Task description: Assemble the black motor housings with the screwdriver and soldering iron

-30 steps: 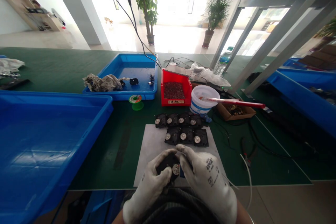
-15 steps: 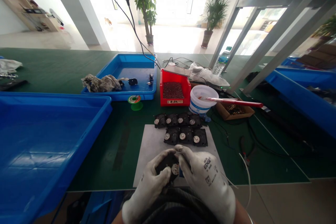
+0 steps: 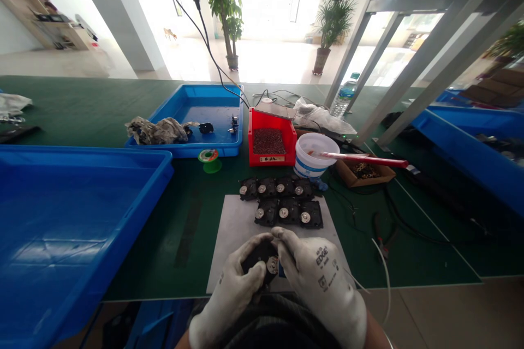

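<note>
Pinching black unit [image 3: 254,259] with round metal disc [image 3: 272,265], white-gloved left hand [image 3: 237,279] curled; right hand [image 3: 317,275] curled, hold unclear

Strong backlight — the far floor [image 3: 274,57] glares white, the green bench [image 3: 155,240] dimmer.

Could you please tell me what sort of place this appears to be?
It is probably an assembly workshop: two rows of similar black parts are set out on a long green workbench, and a red bin beyond them holds many tiny pieces.
</note>
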Demonstrator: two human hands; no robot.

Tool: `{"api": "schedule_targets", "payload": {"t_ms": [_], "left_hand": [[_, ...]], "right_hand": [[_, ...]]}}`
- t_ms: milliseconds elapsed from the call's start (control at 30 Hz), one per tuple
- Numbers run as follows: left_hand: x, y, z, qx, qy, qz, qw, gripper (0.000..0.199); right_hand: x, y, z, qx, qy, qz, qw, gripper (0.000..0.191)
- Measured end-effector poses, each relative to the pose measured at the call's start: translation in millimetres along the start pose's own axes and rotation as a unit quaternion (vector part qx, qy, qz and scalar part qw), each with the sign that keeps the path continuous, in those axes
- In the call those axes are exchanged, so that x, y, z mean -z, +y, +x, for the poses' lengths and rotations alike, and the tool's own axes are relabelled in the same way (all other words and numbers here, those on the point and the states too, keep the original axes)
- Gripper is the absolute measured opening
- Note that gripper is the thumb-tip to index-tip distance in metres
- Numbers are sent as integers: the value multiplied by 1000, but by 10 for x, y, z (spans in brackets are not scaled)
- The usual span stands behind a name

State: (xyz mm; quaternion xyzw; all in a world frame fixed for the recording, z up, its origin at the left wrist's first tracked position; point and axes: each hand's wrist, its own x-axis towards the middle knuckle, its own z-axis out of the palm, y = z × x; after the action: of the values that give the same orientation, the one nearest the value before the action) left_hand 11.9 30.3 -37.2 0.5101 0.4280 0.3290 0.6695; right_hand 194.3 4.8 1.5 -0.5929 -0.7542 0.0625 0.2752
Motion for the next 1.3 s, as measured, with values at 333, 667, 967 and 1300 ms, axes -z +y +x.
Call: {"api": "schedule_targets", "payload": {"t_ms": [333, 667, 967, 1300], "left_hand": [[8, -37, 6, 4, 12, 2, 1000, 57], [-3, 19, 3, -3, 3, 11, 1000, 54], [18, -135, 13, -1, 29, 8, 1000, 52], [-31, -3, -48, 74, 31, -92, 992, 77]], "right_hand": [[-34, 4, -21, 0, 7, -9, 1000, 31], [-28, 14, -13, -5, 1, 2, 1000, 33], [93, 422, -19, -198, 83, 7, 977, 45], [202, 1092, 117, -213, 84, 35, 973, 58]]}}
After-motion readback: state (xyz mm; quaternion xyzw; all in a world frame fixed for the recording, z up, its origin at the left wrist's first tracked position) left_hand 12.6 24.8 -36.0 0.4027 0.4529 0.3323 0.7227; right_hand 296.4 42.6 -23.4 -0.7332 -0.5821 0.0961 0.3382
